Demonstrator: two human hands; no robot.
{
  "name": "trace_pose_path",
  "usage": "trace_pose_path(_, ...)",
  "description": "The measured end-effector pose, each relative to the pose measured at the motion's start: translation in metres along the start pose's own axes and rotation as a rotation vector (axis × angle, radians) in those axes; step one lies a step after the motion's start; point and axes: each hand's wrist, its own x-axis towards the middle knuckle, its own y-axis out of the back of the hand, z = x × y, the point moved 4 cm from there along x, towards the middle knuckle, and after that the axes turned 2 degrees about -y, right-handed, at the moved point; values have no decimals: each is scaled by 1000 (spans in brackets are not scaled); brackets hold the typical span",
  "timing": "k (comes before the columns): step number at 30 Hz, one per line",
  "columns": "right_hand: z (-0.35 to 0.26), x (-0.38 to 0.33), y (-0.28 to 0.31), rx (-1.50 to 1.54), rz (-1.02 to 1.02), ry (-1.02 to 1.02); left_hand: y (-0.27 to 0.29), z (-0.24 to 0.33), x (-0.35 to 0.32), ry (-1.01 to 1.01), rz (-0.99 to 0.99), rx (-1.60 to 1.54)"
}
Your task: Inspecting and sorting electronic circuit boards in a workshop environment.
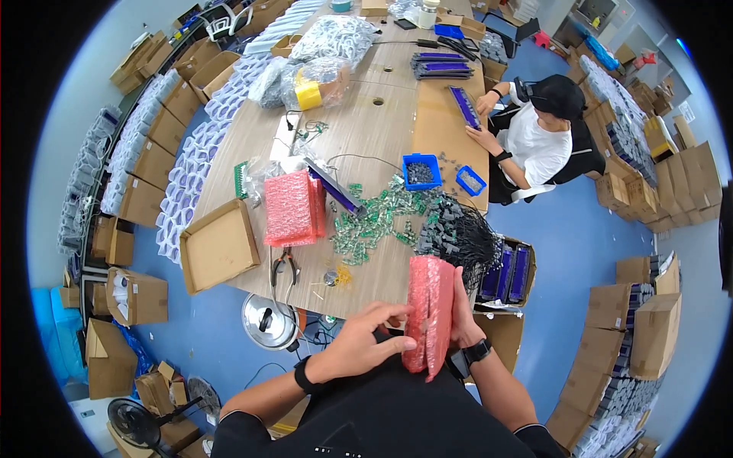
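Observation:
In front of my body I hold a red bubble-wrap packet (429, 313) on edge, with a slit-like fold running down its near face. My right hand (463, 311) supports it from the right side, fingers pointing up along it. My left hand (368, 340) grips its left edge, thumb low and index finger higher up. What the wrap contains is hidden. On the table, farther left, lies a stack of similar red bubble-wrap packets (290, 210). A long purple-and-black strip part (336, 189) leans against that stack.
Small green circuit boards (370, 221) and black cables with connectors (458, 233) cover the table's near right. Pliers (283, 267) and a shallow cardboard box (220, 246) lie left. Across the right edge, a co-worker (538, 130) handles a purple strip beside blue bins (421, 172).

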Motion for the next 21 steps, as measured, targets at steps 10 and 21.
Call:
trace_pose_path(10, -4, 6, -42, -160, 85, 198, -3, -51, 8, 145, 55, -428)
trace_pose_path(21, 33, 48, -27, -266, 116, 112, 10, -114, -11, 186, 184, -636)
